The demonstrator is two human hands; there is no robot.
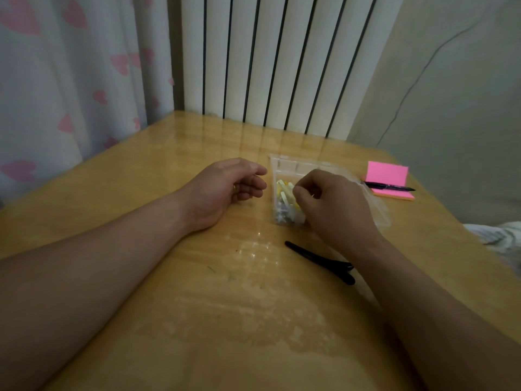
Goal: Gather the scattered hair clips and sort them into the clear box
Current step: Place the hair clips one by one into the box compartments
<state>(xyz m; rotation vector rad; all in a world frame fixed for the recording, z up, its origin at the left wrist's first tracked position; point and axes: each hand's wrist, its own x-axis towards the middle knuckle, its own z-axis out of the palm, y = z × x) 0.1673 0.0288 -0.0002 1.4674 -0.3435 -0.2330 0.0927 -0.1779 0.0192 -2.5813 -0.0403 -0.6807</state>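
Currently: right hand at the box, one black clip left out

Right hand (332,204) is over the clear box (298,166), fingers curled and tips drawn together just above the pale clips (284,196) in the near-left compartment. I can't tell if it has one pinched or is only nudging them; the fingertips hide the contact. Left hand (225,187) rests on the table (141,179) just left of the box, fingers loosely curled and gripping nothing I can make out. There's a small gold glint at the palm that I can't identify.

My read on doing this step well:
- Let go low inside the compartment so nothing bounces over the dividers.
- Bring the left hand to the box wall to brace it; it's light plastic and will likely slide.
- Then take the black clip (318,259) at its hinge end. It's long, so it probably has to lie lengthwise in a free compartment.

Count:
- clear box: 1, far compartments look bare
- pale yellow/white clips in the box: a jumbled pile, several, too tangled to number
- black clip on the table: 1, near edge, partly under the right wrist
- sticky-note pad (387,173): 1, right of the box
- pen (389,187): 1, lying across the pad
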